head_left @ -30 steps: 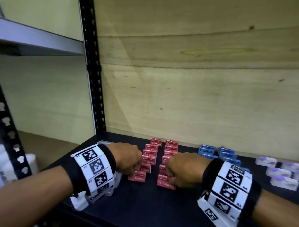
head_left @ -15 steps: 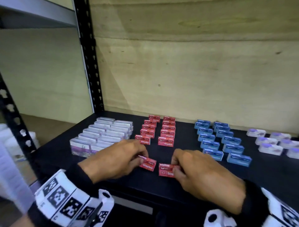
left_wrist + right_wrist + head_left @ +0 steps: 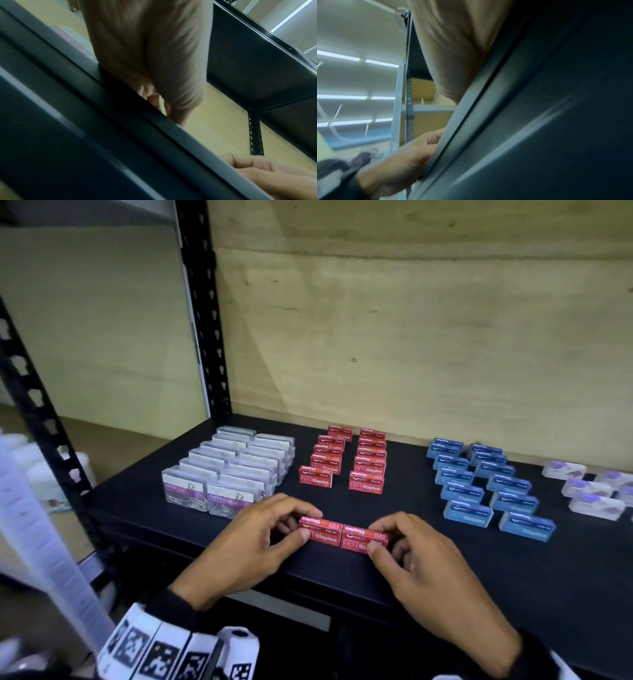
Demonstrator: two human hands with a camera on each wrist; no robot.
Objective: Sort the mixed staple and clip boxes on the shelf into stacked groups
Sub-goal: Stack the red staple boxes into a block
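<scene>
Two red boxes touch end to end at the shelf (image 3: 445, 556) front: left hand (image 3: 253, 542) pinches one (image 3: 320, 529), right hand (image 3: 421, 563) the other (image 3: 363, 539).

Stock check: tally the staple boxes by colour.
Red boxes: 12, including one held in the left hand and one in the right hand
Blue boxes: 12
Total: 24

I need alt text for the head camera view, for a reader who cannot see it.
Left hand and right hand each pinch a red cardboard staple box end to end at the black shelf front; behind stand sorted rows.
</scene>
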